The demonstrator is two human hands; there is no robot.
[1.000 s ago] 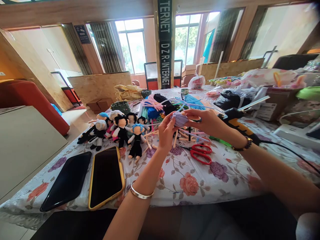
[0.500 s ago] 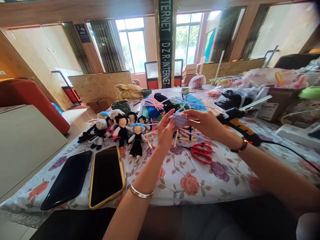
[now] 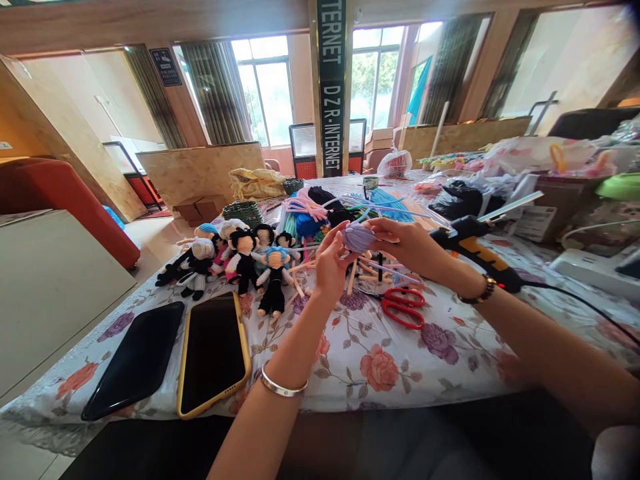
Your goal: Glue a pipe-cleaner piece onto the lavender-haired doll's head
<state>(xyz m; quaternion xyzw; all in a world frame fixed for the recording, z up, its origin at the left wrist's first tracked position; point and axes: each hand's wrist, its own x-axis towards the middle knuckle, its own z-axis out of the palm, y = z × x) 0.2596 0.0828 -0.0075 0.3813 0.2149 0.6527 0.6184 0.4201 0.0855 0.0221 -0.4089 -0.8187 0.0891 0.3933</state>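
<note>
A small lilac ball of wound pipe cleaner [image 3: 359, 237] is held up over the flowered tablecloth [image 3: 370, 353], with both of my hands on it. My left hand [image 3: 330, 263] pinches its left side with fingertips and thumb. My right hand [image 3: 407, 243] grips it from the right, fingers curled around it. A thin peach stem hangs below the ball. Just under the hands lie red scissors [image 3: 403, 305] and loose pipe cleaners [image 3: 373, 267].
Several small pipe-cleaner dolls [image 3: 235, 260] lie left of the hands. Two phones, one black [image 3: 135, 360] and one yellow-cased [image 3: 213, 353], rest near the table's front edge. A black-and-orange glue gun [image 3: 475, 250] sits right of my wrist. Bundles of coloured pipe cleaners [image 3: 325, 207] and bags fill the back.
The lilac ball has been turned slightly between my fingers and my left fingertips have shifted on it. Both hands stay in the same place above the table.
</note>
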